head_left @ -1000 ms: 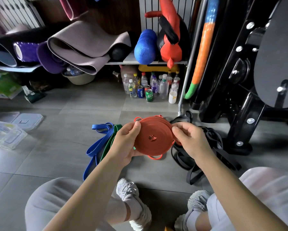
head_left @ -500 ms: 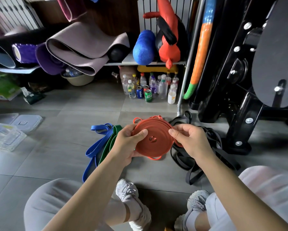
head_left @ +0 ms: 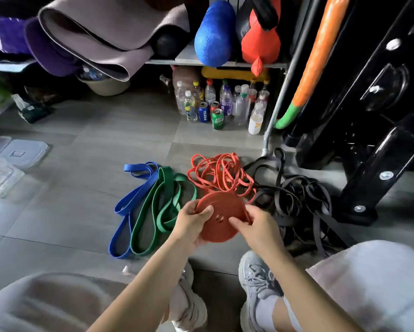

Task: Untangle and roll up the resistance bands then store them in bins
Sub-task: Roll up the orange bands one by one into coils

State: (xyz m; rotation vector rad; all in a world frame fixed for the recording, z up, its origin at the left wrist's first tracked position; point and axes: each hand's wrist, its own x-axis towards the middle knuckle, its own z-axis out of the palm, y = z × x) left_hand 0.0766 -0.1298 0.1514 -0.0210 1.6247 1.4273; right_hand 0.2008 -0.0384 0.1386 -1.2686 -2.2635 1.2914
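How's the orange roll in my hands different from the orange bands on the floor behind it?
The orange roll is wound into a tight flat disc; the loose orange bands sprawl in tangled loops. The left hand and right hand grip the roll; the loose bands lie on the floor. Both are orange.

Person: bare forearms; pale grey cloth over both knees; grey lace-up right sneaker, white sock just above it; paler left sneaker beside it.

Soft daylight, floor glare at left, blurred edges (wide-angle bend), dim shelves.
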